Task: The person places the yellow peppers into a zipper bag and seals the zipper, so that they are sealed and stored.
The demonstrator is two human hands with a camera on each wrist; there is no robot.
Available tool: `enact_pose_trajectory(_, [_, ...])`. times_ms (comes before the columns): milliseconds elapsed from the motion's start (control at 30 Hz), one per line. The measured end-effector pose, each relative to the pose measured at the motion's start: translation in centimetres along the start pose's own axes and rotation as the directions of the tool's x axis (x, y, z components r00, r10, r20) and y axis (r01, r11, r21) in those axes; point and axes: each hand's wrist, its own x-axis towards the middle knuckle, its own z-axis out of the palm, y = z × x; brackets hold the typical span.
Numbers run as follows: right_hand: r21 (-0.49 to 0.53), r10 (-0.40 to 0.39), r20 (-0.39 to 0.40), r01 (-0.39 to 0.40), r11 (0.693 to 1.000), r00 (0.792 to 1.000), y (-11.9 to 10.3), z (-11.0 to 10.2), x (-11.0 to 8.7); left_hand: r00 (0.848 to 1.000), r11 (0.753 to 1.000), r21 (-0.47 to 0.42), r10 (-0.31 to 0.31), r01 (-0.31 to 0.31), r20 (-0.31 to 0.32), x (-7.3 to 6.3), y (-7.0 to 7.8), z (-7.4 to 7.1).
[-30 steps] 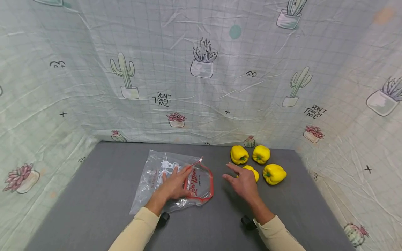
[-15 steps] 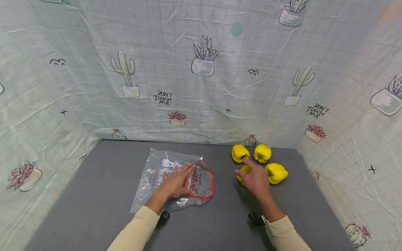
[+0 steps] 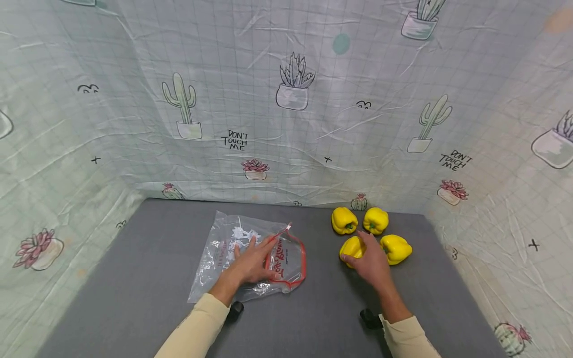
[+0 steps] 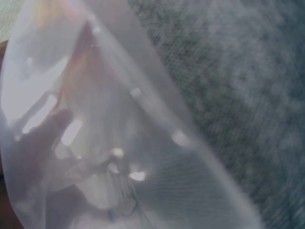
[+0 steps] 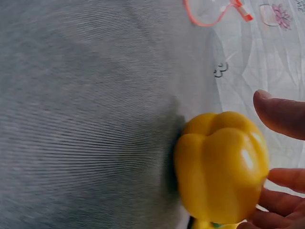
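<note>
Spread fingers of the left hand (image 3: 252, 263) rest on the clear plastic bag (image 3: 215, 268), while the right hand (image 3: 372, 261) straddles the front-left yellow pepper (image 3: 351, 247); the right wrist view shows its thumb standing clear and its fingers at the pepper's far side, so I judge it not clamped. That pepper lies well to the right of the bag, with the right hand much the nearer. The bag's red-edged mouth (image 3: 304, 261) faces the peppers, its length running roughly left to right; the front-left pepper's own long axis I cannot tell. A bare strip of grey table (image 3: 320, 278) separates the two. Behind stand two more peppers (image 3: 343, 221) near the cloth wall (image 3: 250, 109), and a fourth pepper (image 3: 396, 249) sits just right, leaving the freer room leftward and toward the person.
</note>
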Motion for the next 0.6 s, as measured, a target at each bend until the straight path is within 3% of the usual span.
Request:
enact_pose_trajectory(267, [-0.022,0.005,0.008,-0.005,1.0,1.0,0.57,0.86,0.2,1.0,1.0,0.004,-0.006,0.006,0.004,-0.05,-0.08,-0.1])
enact_pose_trajectory(600, [-0.019,0.052,-0.05,-0.053,0.998,0.997,0.88,1.13,0.14,1.0,1.0,0.002,-0.003,0.003,0.011,-0.11,0.05,-0.13])
